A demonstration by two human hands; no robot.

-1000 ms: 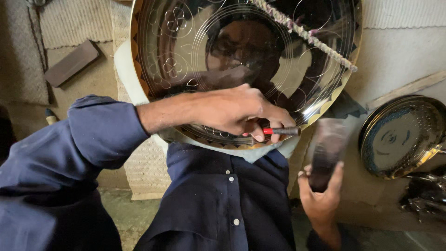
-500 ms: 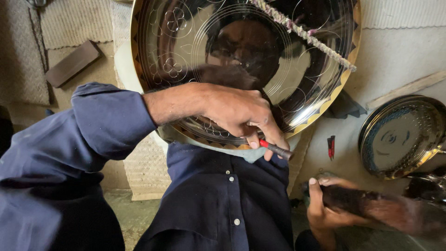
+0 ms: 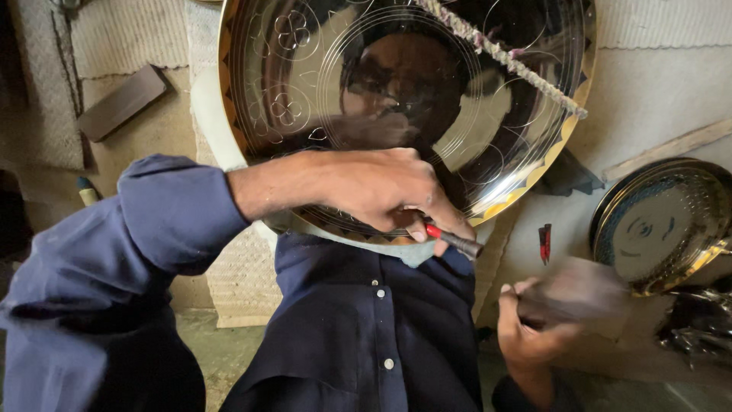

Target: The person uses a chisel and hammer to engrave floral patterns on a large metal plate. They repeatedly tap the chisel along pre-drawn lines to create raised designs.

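Since the earlier frame the right hand (image 3: 534, 328) has risen slightly from the lower right, and the dark tool in it, a hammer (image 3: 576, 294), is blurred with motion; the left hand (image 3: 381, 191) is nearly unchanged. Nearest the camera: a dark blue shirt (image 3: 366, 328) and left sleeve. The left hand is clenched round a chisel (image 3: 454, 240), red band at the fingers, tip set at the lower rim of the tray (image 3: 305, 76). The right hand is closed on the hammer's handle; blur hides its form. The tray, a large round polished metal disc with engraved circles and flowers, leans against the person's chest, and a frayed cord (image 3: 503, 57) crosses its upper part.

Risk, as a judgement: a glancing blow could skid the chisel across the polished face, scoring it, or reach the left fingers; the unclamped tray could also shift.

Beyond: pale worn matting on the floor, a small red tool (image 3: 544, 243), a second engraved tray (image 3: 663, 225) at right, a flat block (image 3: 122, 103) at upper left. Light is dim and warm.
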